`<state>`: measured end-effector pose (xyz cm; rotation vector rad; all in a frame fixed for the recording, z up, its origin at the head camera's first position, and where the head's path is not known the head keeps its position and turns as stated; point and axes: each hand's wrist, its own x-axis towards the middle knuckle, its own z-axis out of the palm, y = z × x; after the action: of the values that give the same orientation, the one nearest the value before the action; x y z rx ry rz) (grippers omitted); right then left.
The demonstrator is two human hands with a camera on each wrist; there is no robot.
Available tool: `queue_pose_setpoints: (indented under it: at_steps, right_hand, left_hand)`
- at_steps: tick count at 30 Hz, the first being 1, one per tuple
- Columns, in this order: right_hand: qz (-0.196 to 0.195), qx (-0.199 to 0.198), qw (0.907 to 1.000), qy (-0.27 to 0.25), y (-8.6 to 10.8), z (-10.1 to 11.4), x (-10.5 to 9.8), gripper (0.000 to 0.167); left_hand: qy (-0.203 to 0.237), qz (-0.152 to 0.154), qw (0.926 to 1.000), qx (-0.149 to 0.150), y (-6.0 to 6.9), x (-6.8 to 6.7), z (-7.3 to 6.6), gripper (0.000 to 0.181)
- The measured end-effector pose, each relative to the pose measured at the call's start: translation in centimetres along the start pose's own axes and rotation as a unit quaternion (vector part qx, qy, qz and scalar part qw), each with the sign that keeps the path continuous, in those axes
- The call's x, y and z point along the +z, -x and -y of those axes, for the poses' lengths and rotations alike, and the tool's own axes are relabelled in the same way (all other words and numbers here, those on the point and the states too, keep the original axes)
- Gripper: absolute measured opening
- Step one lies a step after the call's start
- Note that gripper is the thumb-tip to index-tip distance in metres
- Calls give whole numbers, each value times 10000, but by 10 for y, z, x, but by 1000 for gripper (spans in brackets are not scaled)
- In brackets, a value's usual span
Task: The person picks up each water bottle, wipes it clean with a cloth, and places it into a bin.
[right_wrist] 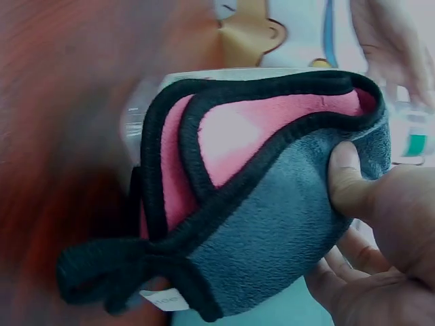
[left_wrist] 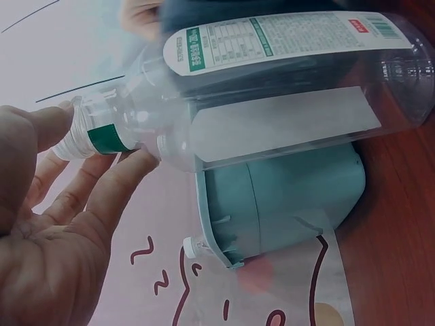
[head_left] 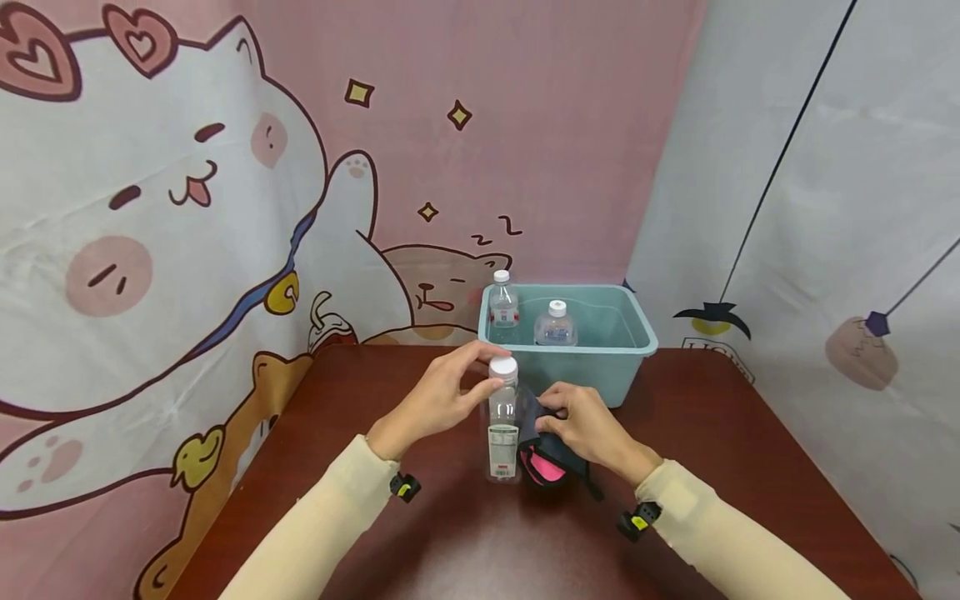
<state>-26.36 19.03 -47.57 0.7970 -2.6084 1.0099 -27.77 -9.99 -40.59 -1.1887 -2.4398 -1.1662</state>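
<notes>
A clear plastic bottle [head_left: 502, 450] with a white cap stands upright on the table. My left hand [head_left: 438, 398] holds it by the cap and neck, thumb on the near side and fingers beyond. In the left wrist view, the bottle's printed label [left_wrist: 299, 37] shows, along with a green patch on the neck. A folded cleaning cloth [right_wrist: 265, 224], grey outside and pink inside with black edging and a loop, is pinched between the thumb and fingers of my right hand [head_left: 588, 423]. The cloth is against or close beside the bottle's right side; contact cannot be made out.
Just behind the hands sits a light blue plastic bin [head_left: 570, 375] on the dark red-brown table [head_left: 360, 517]. Two white-capped clear bottles, a left bottle [head_left: 503, 302] and a right bottle [head_left: 556, 329], stick up from it. A cartoon-printed curtain [head_left: 585, 150] hangs behind.
</notes>
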Motion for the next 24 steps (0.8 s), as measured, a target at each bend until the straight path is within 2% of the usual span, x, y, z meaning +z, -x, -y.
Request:
queue_pose_setpoints:
  at_steps: [9, 15, 18, 24]
  right_hand:
    - [560, -287, 9973, 369, 7, -16, 24, 17]
    - [1041, -518, 9905, 730, 10, -20, 38, 13]
    - [1124, -510, 9889, 827, 11, -20, 41, 14]
    - [1081, -387, 9917, 582, 9, -20, 39, 15]
  left_hand:
    - [14, 16, 10000, -56, 0, 0, 0, 45]
    - [-9, 28, 10000, -11, 0, 0, 0, 44]
    - [9, 39, 10000, -35, 0, 0, 0, 45]
    - [62, 54, 9999, -128, 0, -1, 0, 45]
